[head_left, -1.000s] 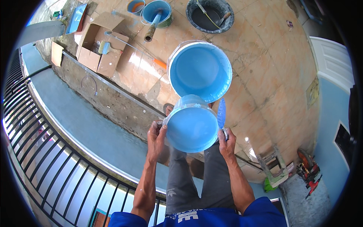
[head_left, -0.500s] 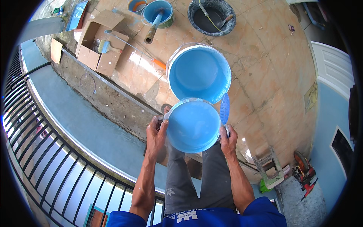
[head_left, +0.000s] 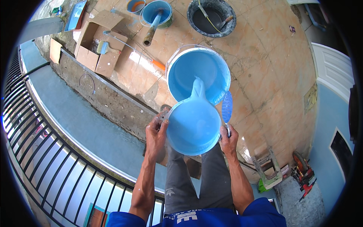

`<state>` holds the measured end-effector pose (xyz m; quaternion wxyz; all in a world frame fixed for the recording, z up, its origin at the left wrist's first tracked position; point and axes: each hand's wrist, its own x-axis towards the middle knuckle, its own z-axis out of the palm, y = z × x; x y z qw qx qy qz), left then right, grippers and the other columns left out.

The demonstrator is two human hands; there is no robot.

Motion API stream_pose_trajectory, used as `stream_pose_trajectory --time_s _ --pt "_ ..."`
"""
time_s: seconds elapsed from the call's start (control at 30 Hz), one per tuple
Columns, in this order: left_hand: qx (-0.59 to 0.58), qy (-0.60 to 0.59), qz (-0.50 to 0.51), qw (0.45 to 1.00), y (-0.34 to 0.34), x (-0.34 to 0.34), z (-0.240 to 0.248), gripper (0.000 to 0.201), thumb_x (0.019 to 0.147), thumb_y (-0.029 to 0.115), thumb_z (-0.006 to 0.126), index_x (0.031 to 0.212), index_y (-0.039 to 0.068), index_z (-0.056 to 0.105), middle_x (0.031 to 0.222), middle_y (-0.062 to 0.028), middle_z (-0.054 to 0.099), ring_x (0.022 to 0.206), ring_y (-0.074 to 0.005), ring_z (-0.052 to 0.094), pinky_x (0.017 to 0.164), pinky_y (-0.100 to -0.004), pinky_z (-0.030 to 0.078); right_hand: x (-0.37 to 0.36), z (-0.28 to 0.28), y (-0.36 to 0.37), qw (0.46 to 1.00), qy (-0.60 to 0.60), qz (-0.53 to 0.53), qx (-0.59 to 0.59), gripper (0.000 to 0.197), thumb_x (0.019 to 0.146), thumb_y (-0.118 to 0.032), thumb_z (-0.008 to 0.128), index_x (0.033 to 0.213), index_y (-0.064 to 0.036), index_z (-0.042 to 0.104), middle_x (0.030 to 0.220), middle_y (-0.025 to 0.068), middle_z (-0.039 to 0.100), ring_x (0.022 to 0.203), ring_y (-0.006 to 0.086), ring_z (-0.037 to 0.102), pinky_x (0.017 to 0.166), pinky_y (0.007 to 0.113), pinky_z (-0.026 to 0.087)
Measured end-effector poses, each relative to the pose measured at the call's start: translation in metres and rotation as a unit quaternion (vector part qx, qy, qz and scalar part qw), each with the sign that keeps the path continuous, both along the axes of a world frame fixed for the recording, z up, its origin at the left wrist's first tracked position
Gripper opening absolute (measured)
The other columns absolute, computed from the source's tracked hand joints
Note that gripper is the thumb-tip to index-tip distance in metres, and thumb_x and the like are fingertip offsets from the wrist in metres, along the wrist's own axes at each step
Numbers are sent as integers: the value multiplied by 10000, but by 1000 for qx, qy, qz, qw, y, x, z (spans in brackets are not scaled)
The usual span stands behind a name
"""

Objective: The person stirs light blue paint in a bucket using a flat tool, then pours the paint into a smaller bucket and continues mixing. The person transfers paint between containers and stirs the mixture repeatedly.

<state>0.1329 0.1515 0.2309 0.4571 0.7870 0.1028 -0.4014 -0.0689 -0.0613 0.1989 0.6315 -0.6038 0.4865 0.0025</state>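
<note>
Light-blue paint pours from a smaller bucket (head_left: 194,126), tipped away from me, into a larger white bucket (head_left: 226,64) just beyond it. The paint stream (head_left: 198,89) runs over the far rim into blue liquid. My left hand (head_left: 156,130) is closed on the small bucket's left side. On its right side my right hand (head_left: 228,137) grips the rim. A flat blue dotted paddle-shaped piece (head_left: 227,108) rises from beside my right fingers; whether they hold it I cannot tell. The fingers under the small bucket are hidden.
Ahead stand a black tub (head_left: 211,17), a blue bucket (head_left: 166,19) with a pole in it, and an open cardboard box (head_left: 89,53) with a brush (head_left: 107,48). A black railing (head_left: 68,162) runs at left. A small stool (head_left: 268,170) stands at right.
The small bucket has tipped further forward, and paint now flows over its far rim into the larger bucket. Both hands keep their hold. The blue paddle-shaped piece has shifted slightly right.
</note>
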Motion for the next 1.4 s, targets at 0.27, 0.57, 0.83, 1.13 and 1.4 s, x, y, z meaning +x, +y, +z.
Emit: stream_pose_trajectory --time_s 0.27,0.57,0.83,1.13,1.4 --pt "-25 9 23 999 -9 3 3 368 1014 140 630 1349 -12 643 1072 -91 734 893 -139 667 737 -282 546 5 0 -4 1000 -11 -11 -8 325 1022 -278 634 808 -40 577 663 -54 483 584 40 398 506 262 301" --pt "-5 15 20 1000 -8 5 2 376 1013 141 630 1352 -22 639 1066 -101 738 915 -146 669 774 -292 552 3 -2 -6 1000 -8 -3 -5 326 1027 -260 621 790 -41 572 661 -60 472 593 41 382 514 264 297" --pt "37 30 2 999 -12 13 8 379 987 132 606 1322 -36 662 1085 -130 739 957 -157 672 819 -315 554 8 2 -4 1000 2 -12 -6 365 1029 -258 625 742 -53 533 646 -64 444 583 42 367 507 270 294" --pt "70 23 -33 997 -6 15 0 382 973 144 593 1301 -31 680 1002 -117 739 869 -145 672 747 -302 555 9 4 -3 1000 24 -2 -4 399 1026 -270 634 713 -55 514 636 -58 429 591 56 362 521 286 301" --pt "58 9 -31 998 -7 15 -1 350 979 139 575 1253 -37 702 941 -95 733 798 -130 667 691 -293 547 20 12 -5 999 46 15 -9 421 1018 -280 639 706 -31 503 636 -51 398 612 77 349 545 310 304"
